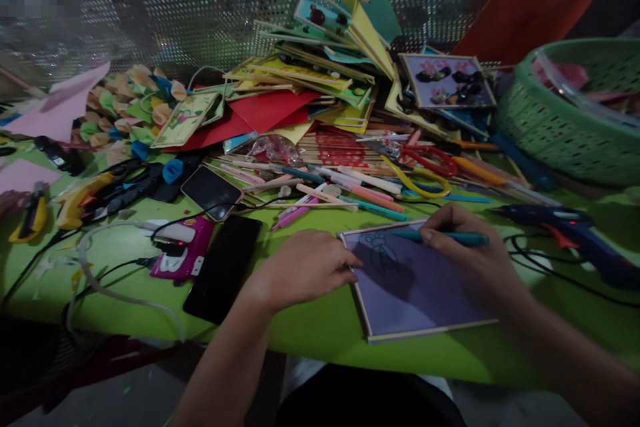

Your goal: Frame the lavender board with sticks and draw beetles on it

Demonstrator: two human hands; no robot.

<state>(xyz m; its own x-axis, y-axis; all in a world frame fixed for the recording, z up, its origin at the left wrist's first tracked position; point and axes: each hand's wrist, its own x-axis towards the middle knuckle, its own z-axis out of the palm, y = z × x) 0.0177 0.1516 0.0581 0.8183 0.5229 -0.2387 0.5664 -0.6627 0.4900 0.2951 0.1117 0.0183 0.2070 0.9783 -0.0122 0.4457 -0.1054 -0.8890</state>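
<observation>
A purple framed card (425,293) with a dark line drawing lies on the green table (320,327) near the front edge. My right hand (470,247) is closed on a teal pen (450,237), its tip to the left over the drawing. My left hand (305,267) rests with fingers curled, fingertips pressing the card's left frame edge. Two dark phones (225,267) lie just left of my left hand, beside a pink charger block (185,253).
A blue glue gun (575,230) with cables lies at right. A green basket (575,113) stands at the back right. Loose pens, sticks and scissors (425,173) sit behind the card. Stacked coloured craft cards (320,80) and paper flowers (130,107) fill the back. A yellow glue gun (80,200) lies at left.
</observation>
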